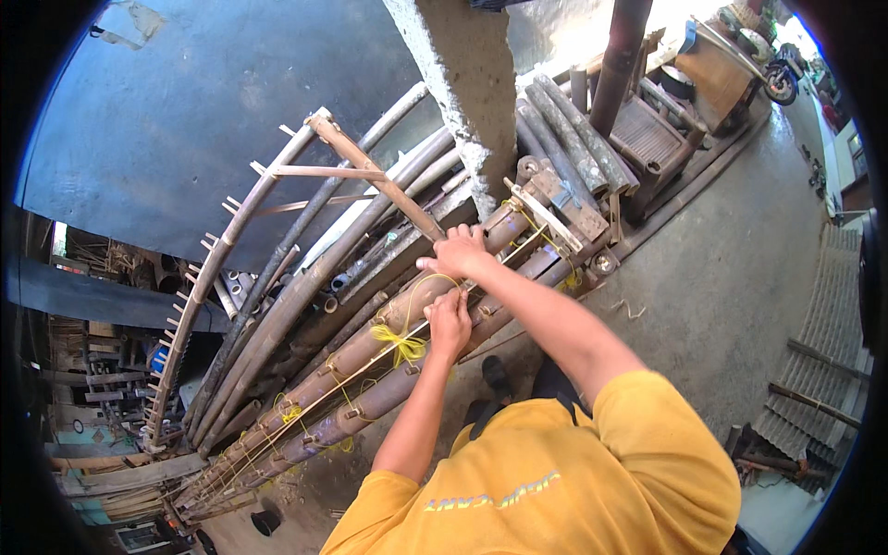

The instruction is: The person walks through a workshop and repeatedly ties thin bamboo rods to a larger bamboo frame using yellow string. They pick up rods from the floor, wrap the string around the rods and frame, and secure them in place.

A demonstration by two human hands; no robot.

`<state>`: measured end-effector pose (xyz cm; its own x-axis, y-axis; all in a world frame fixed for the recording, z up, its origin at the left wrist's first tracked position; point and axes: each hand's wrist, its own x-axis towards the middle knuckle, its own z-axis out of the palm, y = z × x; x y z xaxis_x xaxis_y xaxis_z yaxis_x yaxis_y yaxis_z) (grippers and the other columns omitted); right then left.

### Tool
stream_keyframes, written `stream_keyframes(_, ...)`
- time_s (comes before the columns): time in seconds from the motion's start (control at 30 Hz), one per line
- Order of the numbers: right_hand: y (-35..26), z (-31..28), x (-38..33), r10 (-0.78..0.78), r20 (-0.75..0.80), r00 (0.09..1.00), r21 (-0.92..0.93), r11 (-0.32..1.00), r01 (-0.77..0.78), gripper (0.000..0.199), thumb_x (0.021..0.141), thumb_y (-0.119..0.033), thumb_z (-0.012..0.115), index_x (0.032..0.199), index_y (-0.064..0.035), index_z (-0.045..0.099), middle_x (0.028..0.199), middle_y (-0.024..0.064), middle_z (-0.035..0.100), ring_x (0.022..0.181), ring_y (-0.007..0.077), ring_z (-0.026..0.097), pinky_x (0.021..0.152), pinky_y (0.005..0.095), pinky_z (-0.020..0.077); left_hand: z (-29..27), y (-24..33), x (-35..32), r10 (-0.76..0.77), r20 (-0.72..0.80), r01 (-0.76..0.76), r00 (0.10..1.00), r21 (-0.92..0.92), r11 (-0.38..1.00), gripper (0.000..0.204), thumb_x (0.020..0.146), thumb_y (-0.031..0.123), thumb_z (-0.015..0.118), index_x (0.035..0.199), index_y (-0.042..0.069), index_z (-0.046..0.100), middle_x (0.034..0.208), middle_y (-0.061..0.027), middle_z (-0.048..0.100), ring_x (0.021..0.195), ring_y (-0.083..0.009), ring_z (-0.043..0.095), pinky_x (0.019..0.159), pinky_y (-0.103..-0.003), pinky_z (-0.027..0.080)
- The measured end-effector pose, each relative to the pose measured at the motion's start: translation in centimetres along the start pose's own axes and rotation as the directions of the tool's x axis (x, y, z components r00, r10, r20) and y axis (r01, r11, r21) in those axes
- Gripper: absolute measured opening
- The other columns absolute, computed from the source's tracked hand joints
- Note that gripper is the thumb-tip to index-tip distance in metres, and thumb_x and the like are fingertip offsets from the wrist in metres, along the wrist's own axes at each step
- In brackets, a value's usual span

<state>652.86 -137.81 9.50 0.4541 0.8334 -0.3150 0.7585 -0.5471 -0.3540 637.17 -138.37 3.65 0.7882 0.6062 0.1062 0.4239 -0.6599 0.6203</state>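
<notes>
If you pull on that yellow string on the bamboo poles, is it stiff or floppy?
Probably floppy: the yellow string bunches in a loose knot with drooping ends beside the left hand. Pulled tight it likely straightens, as it does along the bamboo poles. It looks thin and light.

**Layout at the bamboo frame**

Both hands rest on the bamboo poles (370,356), the right hand (460,254) beyond the left hand (450,322). String (400,344) lies left of the left hand. The concrete pillar (462,83) stands behind the poles.
</notes>
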Motion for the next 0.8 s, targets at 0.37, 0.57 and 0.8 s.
stream_keyframes(0.37, 3.9, 9.8, -14.6, -0.522, -0.156, 0.839, 0.569, 0.647, 0.508, 0.030, 0.092, -0.031, 0.064, 0.074, -0.0063, 0.067, 0.069, 0.0225, 0.062, 0.068, 0.0450, 0.059, 0.065, 0.0508, 0.0488, -0.5, 0.2, 1.4, -0.134, 0.009, 0.134, 0.991, -0.060, 0.989, 0.025, 0.100, 0.027, 0.055, 0.093, 0.012, 0.074, 0.089, -0.0142, 0.072, 0.088, -0.0272, 0.067, 0.087, -0.044, 0.042)
stream_keyframes(0.57, 4.6, 7.8, -17.0, -0.635, -0.106, 0.766, 0.397, 0.679, 0.618, 0.051, 0.088, -0.052, 0.064, 0.088, -0.0014, 0.068, 0.086, 0.0184, 0.069, 0.093, 0.0396, 0.064, 0.103, 0.0466, 0.0418, -4.5, 0.8, 14.5, -0.196, -0.118, 0.143, 0.973, -0.355, 0.924, 0.028, 0.102, 0.023, 0.056, 0.103, 0.000, 0.072, 0.078, -0.0098, 0.072, 0.066, -0.0141, 0.063, 0.062, -0.031, 0.046)
stream_keyframes(0.8, 16.7, 11.6, -17.4, 0.050, -0.075, 0.996, 0.944, 0.327, 0.054, 0.047, 0.096, -0.038, 0.061, 0.124, 0.0003, 0.058, 0.122, 0.0149, 0.062, 0.116, 0.0271, 0.057, 0.107, 0.0416, 0.0396, -1.9, 0.9, 17.8, -0.348, 0.260, 0.092, 0.901, 0.669, 0.738, 0.034, 0.096, 0.033, 0.055, 0.110, 0.006, 0.072, 0.104, -0.0222, 0.072, 0.101, -0.0376, 0.069, 0.092, -0.050, 0.052)
